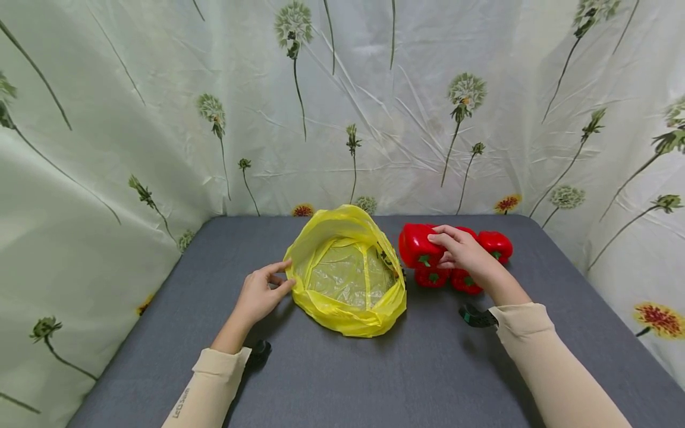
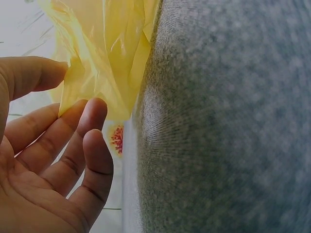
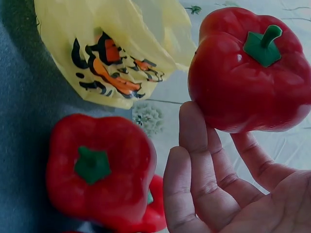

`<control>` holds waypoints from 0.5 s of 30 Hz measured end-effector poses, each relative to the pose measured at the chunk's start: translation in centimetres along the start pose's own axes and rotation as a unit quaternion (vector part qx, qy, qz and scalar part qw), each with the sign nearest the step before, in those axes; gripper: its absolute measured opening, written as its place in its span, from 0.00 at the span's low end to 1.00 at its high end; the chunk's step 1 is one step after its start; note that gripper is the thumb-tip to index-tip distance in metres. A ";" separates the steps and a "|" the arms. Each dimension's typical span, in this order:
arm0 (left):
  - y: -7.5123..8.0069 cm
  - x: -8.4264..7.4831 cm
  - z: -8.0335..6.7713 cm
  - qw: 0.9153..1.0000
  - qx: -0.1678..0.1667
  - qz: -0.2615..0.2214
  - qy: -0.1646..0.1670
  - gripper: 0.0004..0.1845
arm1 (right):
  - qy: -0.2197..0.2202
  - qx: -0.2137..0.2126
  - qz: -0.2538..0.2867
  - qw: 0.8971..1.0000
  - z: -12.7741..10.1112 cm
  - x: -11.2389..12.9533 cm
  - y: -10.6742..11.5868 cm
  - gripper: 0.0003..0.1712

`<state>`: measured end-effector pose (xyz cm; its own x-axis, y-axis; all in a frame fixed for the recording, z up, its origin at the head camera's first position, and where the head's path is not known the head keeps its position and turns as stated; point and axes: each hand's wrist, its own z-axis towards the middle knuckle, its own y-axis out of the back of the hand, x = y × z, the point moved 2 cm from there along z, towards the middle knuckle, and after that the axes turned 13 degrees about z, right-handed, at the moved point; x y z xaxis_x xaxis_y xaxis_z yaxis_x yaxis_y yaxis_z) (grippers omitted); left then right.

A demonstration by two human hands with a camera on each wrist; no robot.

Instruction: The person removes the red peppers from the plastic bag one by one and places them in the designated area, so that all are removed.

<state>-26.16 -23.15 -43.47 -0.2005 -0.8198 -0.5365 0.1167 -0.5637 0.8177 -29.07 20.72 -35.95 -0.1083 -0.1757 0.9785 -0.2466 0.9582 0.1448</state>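
Observation:
A yellow plastic bag (image 1: 350, 321) stands with its mouth wide, facing up. At its left rim my left hand (image 1: 261, 294) pinches the edge between thumb and fingers; the left wrist view shows the bag's film (image 2: 97, 63) there. My right hand (image 1: 468, 255) grips a red bell pepper (image 1: 415, 245) with a green stem, held up just right of the bag. In the right wrist view this held pepper (image 3: 248, 87) rests in the fingers, above another bell pepper (image 3: 99, 170). Inside the bag only its creased bottom shows.
Several more red bell peppers sit grouped under and behind my right hand, including one at the right (image 1: 495, 245) and one in front (image 1: 465, 282). All stand on a dark grey table (image 1: 342, 380). A pale curtain with dandelion prints (image 1: 374, 107) hangs behind it.

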 end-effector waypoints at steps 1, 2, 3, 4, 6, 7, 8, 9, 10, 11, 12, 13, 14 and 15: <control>0.0 0.0 0.0 1.000 0.000 0.001 0.000 0.28 | 0.001 -0.001 0.001 1.000 -0.1 -0.1 0.2 0.35; 0.0 0.0 0.0 1.000 -0.001 0.001 0.001 0.28 | 0.000 -0.002 0.003 1.000 -0.3 -0.2 0.4 0.35; 0.0 0.0 0.0 1.000 -0.001 0.001 0.000 0.28 | 0.001 -0.004 0.004 1.000 -0.4 -0.2 0.5 0.35; 0.0 0.0 0.0 1.000 -0.002 0.000 0.001 0.28 | 0.001 -0.006 0.004 1.000 -0.5 -0.3 0.7 0.35; 0.0 0.0 0.0 1.000 -0.002 0.000 0.000 0.28 | 0.002 -0.008 0.003 1.000 -0.9 -0.5 1.1 0.35; 0.0 -0.1 0.0 1.000 -0.001 0.001 0.000 0.28 | 0.002 -0.010 0.003 1.000 -1.0 -0.6 1.3 0.35; 0.0 0.0 0.0 1.000 -0.001 0.000 0.000 0.28 | 0.002 -0.011 0.004 1.000 -1.2 -0.7 1.5 0.34; 0.0 -0.1 0.0 1.000 0.000 0.001 -0.001 0.28 | 0.002 -0.013 0.005 1.000 -1.3 -0.8 1.7 0.34; 0.0 -0.1 0.0 1.000 0.000 0.000 0.001 0.28 | 0.002 -0.014 0.008 1.000 -1.5 -0.9 1.9 0.33; 0.0 0.0 0.0 1.000 0.001 0.000 0.000 0.28 | 0.004 -0.015 0.009 1.000 -1.6 -1.0 2.1 0.32; 0.0 0.0 0.0 1.000 0.000 -0.001 0.001 0.28 | 0.005 -0.015 0.012 1.000 -1.7 -1.1 2.3 0.31; 0.0 0.0 0.0 1.000 0.000 0.001 -0.001 0.28 | 0.006 -0.016 0.014 1.000 -1.8 -1.2 2.5 0.30; 0.0 0.0 0.0 1.000 0.000 0.001 -0.002 0.28 | 0.007 -0.017 0.015 1.000 -1.9 -1.3 2.7 0.29; 0.0 0.0 0.0 1.000 0.000 0.002 -0.002 0.28 | 0.008 -0.019 0.016 1.000 -2.0 -1.3 2.9 0.29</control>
<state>-26.17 -23.18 -43.46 -0.2046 -0.8211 -0.5329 0.1176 -0.5610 0.8194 -27.77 24.20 -36.56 -0.0996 -0.1413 0.9849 -0.2071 0.9711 0.1184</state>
